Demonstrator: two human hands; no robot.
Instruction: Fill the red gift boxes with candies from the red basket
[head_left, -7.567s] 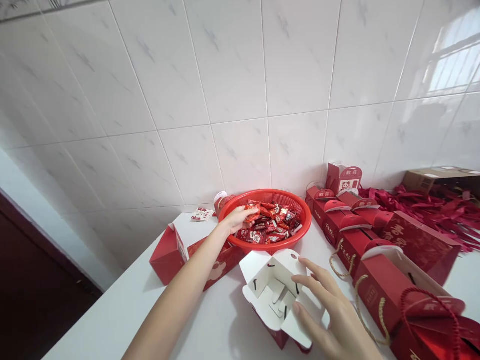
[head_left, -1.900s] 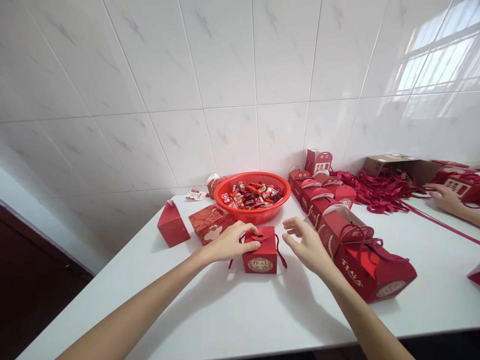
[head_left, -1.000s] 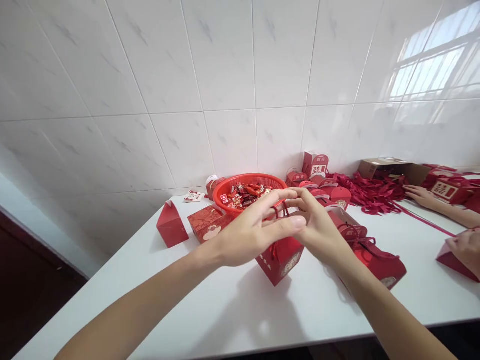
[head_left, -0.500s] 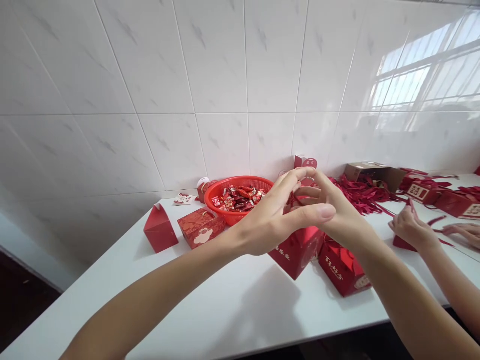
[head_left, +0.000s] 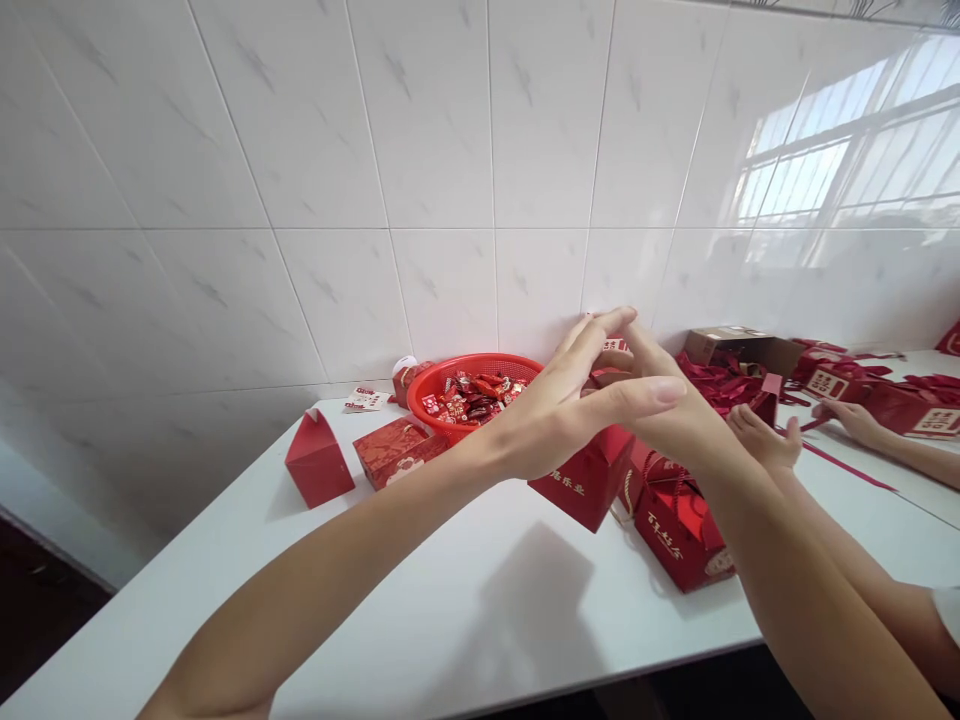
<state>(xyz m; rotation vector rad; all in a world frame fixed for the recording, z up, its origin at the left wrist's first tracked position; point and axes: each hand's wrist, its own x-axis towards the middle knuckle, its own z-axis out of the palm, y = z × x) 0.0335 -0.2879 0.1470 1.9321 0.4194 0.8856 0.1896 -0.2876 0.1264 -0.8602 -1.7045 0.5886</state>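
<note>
A red gift box (head_left: 586, 480) with gold lettering hangs tilted over the white table (head_left: 420, 600), casting a shadow below it. Around its top are my left hand (head_left: 559, 425) and my right hand (head_left: 671, 410), close together with their fingers bent inward. My left thumb stretches across in front of my right hand. Most of the box's top is hidden behind my hands, so exactly where each set of fingers grips cannot be made out. Another red box (head_left: 679, 540) with a twisted cord handle stands on the table just right of the held one.
A red basket (head_left: 420, 385) of wrapped sweets stands behind my hands. Left of it are a patterned box (head_left: 390, 452) and a plain peaked box (head_left: 319, 460). At right, a co-worker's hands (head_left: 765, 440) handle a red piece and ribbon, near a ribbon-filled carton (head_left: 784, 358).
The held box has risen slightly off the table, still between my hands. The co-worker's nearer hand has moved left and now holds a red piece upright; the other has drawn back toward the wall.
</note>
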